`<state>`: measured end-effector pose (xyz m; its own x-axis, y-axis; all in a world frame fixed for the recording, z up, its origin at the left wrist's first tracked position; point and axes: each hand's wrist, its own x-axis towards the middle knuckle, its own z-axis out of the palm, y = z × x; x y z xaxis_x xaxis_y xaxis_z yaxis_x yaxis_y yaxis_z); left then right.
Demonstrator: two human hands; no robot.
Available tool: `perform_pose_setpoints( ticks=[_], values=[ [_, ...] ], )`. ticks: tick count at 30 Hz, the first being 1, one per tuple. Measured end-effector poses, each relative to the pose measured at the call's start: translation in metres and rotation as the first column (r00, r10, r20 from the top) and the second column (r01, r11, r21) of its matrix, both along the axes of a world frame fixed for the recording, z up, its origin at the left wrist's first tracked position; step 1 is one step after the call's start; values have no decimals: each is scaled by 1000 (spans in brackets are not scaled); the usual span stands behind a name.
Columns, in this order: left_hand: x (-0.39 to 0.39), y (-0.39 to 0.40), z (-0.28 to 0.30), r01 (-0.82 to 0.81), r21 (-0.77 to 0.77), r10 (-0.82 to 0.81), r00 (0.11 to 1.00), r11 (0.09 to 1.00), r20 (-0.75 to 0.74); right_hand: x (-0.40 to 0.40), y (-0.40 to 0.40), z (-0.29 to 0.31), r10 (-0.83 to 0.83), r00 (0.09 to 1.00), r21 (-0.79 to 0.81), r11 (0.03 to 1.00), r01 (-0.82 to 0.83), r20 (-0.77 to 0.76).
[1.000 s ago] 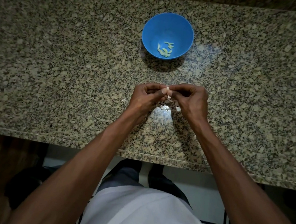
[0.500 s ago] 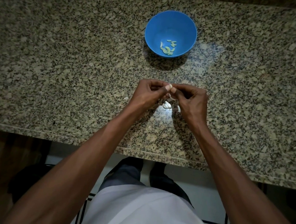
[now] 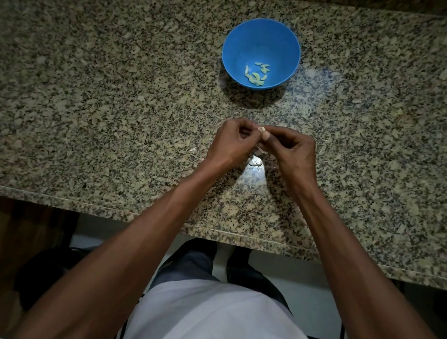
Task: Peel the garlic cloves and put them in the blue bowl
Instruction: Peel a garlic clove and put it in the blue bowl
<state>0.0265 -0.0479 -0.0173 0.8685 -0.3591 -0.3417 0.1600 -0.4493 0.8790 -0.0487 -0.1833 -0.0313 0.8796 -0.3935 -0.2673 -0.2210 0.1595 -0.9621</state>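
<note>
"Why are both hands bunched together over the counter (image 3: 84,94)?"

"I've got the left hand (image 3: 231,142) and right hand (image 3: 292,153) both pinching one garlic clove (image 3: 261,130), fingertips meeting so I can pick the skin off (bits of skin (image 3: 260,151) lie below)."

"And the blue bowl (image 3: 233,45)?"

"Straight ahead, near enough to reach, with peeled cloves (image 3: 256,74) on its bottom."

A speckled granite counter (image 3: 84,94) carried a blue bowl (image 3: 233,54), which stood well beyond the hands (image 3: 231,142). Pale bits of skin (image 3: 192,150) lay on the stone just left of and under the hands.
</note>
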Motion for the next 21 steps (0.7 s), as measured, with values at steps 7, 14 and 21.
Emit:
perform_pose_setpoints(
  ticks=[7, 14, 21],
  values=[
    [-6, -11, 2, 35, 71, -42, 994, 997, 105, 5, -1, -5, -75, 994, 52, 995, 79, -77],
    [-6, -12, -2, -41, -15, 40, 999, 999, -29, 2, 4, -3, -101, 994, 1, 995, 101, -37],
    [-6, -3, 3, -134, -227, 78, 968, 965, -239, 3, 0, 1, -122, 992, 63, 990, 123, -22]
  ],
)
